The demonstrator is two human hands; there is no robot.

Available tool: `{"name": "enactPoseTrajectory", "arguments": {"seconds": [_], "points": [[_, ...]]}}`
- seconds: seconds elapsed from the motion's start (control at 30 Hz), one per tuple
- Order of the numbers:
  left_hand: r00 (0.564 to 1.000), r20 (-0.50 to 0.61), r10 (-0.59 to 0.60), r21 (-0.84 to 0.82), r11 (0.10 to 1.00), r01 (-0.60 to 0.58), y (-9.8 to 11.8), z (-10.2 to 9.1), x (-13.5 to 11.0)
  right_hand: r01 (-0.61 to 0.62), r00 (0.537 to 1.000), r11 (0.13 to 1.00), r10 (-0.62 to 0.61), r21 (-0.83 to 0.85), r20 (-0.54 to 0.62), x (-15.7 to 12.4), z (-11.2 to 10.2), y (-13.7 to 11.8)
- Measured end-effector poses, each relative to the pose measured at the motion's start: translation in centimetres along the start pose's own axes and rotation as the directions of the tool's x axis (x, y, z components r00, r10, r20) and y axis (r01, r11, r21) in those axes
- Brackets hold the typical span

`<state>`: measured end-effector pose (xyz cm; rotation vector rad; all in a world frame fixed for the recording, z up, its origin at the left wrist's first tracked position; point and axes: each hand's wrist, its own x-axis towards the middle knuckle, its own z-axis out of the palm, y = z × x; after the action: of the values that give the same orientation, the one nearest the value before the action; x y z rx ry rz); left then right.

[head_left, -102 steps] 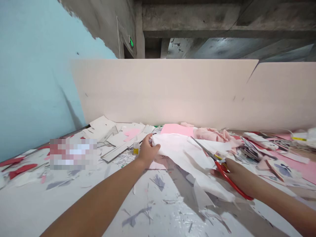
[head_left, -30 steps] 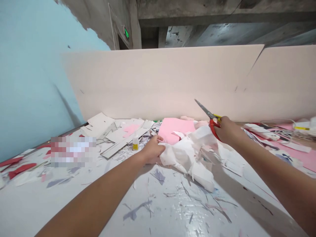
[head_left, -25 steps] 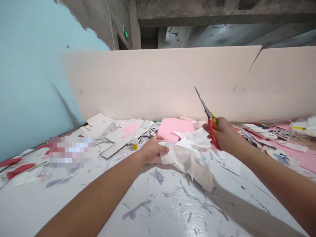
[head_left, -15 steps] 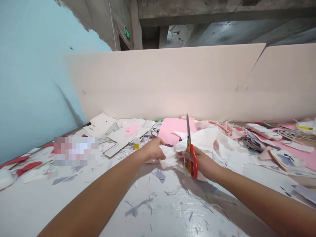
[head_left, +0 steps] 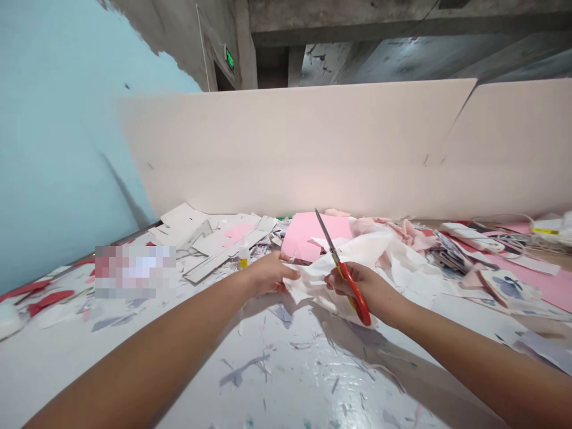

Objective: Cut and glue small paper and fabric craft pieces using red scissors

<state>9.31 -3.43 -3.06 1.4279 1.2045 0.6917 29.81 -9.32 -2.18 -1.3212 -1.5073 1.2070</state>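
Note:
My left hand (head_left: 268, 275) pinches the left edge of a crumpled white paper sheet (head_left: 370, 253) on the white table (head_left: 290, 381). My right hand (head_left: 370, 292) is closed round the red handles of a pair of scissors (head_left: 342, 271), whose blades point up and to the left, tips over a pink sheet (head_left: 308, 232). The right fingers also touch the white paper, close to the left hand. The blades look closed.
A tall beige board (head_left: 313, 149) stands along the table's far side. White card pieces (head_left: 210, 238) and a small glue bottle (head_left: 243, 256) lie to the left. Pink crumpled paper (head_left: 402, 229), printed cut-outs (head_left: 504, 286) and cables lie to the right. Paper scraps litter the near tabletop.
My right hand brought the scissors down from up near the board to the white paper beside my left hand. The blades now tilt left. The left hand kept its hold.

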Motion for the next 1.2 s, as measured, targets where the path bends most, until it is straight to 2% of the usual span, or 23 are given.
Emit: {"name": "enactPoseTrajectory", "arguments": {"seconds": [0.1,0.2,0.3,0.4,0.5,0.57,0.63,0.7,0.8,0.9,1.0,1.03,1.13,1.2], "points": [[1.000,-0.021,0.021,0.022,1.000,-0.021,-0.9,0.1,-1.2,0.035,0.999,0.999,-0.035,0.022,0.000,-0.3,-0.3,-0.2],[0.996,-0.049,0.077,0.060,0.995,-0.074,-1.7,0.6,-2.2,-0.003,0.999,0.997,0.001,0.076,0.035,-1.5,-0.2,-0.9],[0.990,-0.115,0.079,0.024,0.997,-0.076,-2.3,1.2,-2.7,-0.102,0.980,0.979,0.069,0.176,0.188,-2.8,-0.2,-1.2],[0.983,-0.153,0.103,-0.126,0.984,-0.122,-2.9,1.6,-2.7,-0.174,0.938,0.962,0.097,0.208,0.333,-3.8,-0.7,-0.6],[0.966,-0.163,0.200,-0.180,0.957,-0.228,-3.7,1.6,-2.7,-0.174,0.916,0.977,0.115,0.122,0.385,-4.4,-1.8,-0.2],[0.961,-0.149,0.234,-0.131,0.958,-0.254,-4.1,1.6,-2.6,-0.143,0.913,0.989,0.150,-0.048,0.380,-4.9,-2.4,-0.5],[0.967,-0.130,0.221,-0.075,0.970,-0.232,-4.4,1.7,-2.5,-0.121,0.920,0.964,0.199,-0.238,0.337,-5.6,-2.8,-1.1],[0.973,-0.122,0.197,-0.054,0.977,-0.205,-4.6,1.9,-2.5,-0.151,0.925,0.925,0.256,-0.348,0.281,-6.2,-2.8,-1.8],[0.978,-0.111,0.176,-0.067,0.981,-0.184,-4.5,2.4,-2.7,-0.223,0.914,0.919,0.313,-0.326,0.257,-6.9,-2.5,-2.1],[0.977,-0.123,0.173,-0.059,0.982,-0.181,-4.2,2.8,-2.8,-0.246,0.920,0.943,0.300,-0.226,0.252,-6.5,-2.1,-1.9],[0.955,-0.213,0.208,-0.008,0.977,-0.214,-4.0,3.1,-2.8,-0.187,0.960,0.966,0.219,-0.178,0.178,-4.7,-1.6,-1.8],[0.941,-0.251,0.227,0.009,0.973,-0.232,-4.0,3.1,-2.8,-0.155,0.980,0.965,0.178,-0.213,0.089,-3.9,-1.3,-1.8],[0.906,-0.326,0.269,0.008,0.960,-0.281,-4.0,3.0,-2.7,-0.101,0.988,0.878,0.035,-0.469,-0.148,-1.1,-0.3,-1.1],[0.908,-0.332,0.257,-0.062,0.954,-0.293,-4.1,2.8,-2.6,-0.050,0.983,0.832,-0.057,-0.552,-0.175,0.6,0.4,-0.3]]}}
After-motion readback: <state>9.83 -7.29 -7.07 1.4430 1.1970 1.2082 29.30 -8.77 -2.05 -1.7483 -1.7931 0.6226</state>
